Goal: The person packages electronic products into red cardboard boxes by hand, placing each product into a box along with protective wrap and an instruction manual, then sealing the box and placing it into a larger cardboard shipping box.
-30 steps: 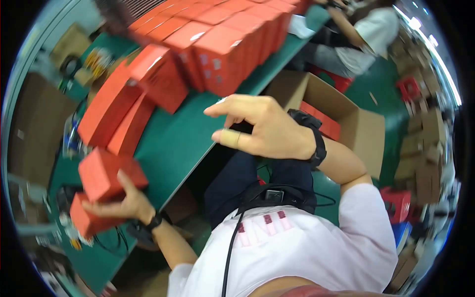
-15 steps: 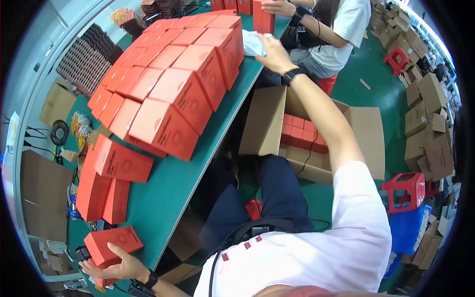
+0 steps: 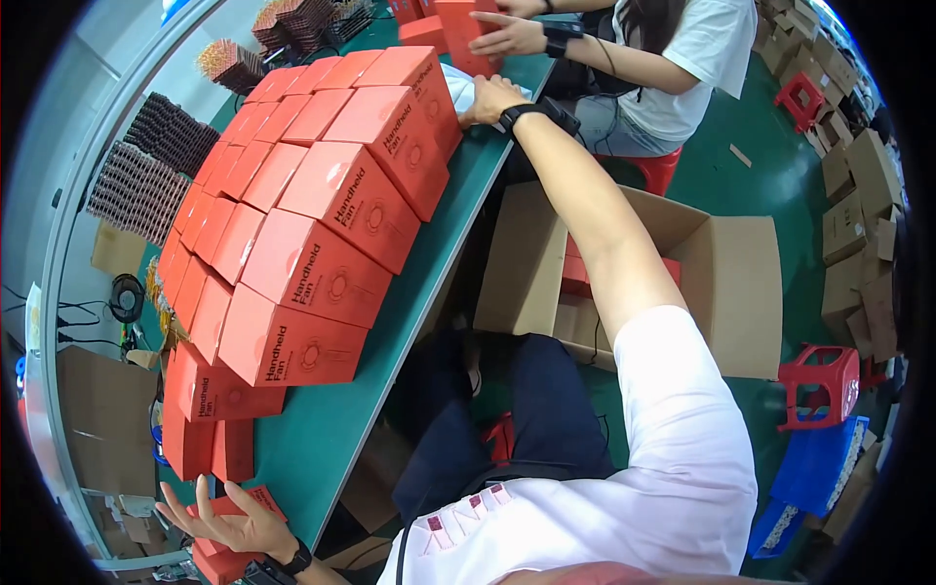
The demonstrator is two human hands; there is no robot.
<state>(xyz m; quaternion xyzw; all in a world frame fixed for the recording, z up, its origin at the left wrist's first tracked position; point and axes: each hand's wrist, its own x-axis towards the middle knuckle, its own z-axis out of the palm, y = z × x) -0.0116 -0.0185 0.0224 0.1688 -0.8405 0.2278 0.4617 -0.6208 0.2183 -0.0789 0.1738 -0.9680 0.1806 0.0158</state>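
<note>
My left hand is open, palm up, its fingers spread over a red box at the near end of the table. At the far end of a large block of red boxes, my right hand lies against the last boxes with its fingers curled. A white sheet or bag shows beside that hand; what its fingers hold, if anything, is hidden. A tilted red box leans between the block and my left hand, on top of upright red boxes.
Below my right arm stands an open carton with red boxes inside. A co-worker sits at the far end, hands on a red box. Stacked trays line the table's back. A red stool is at right.
The block of boxes has slid toward the near end and now meets the tilted box. My right hand has curled its fingers and followed the block; my left hand has spread its fingers.
</note>
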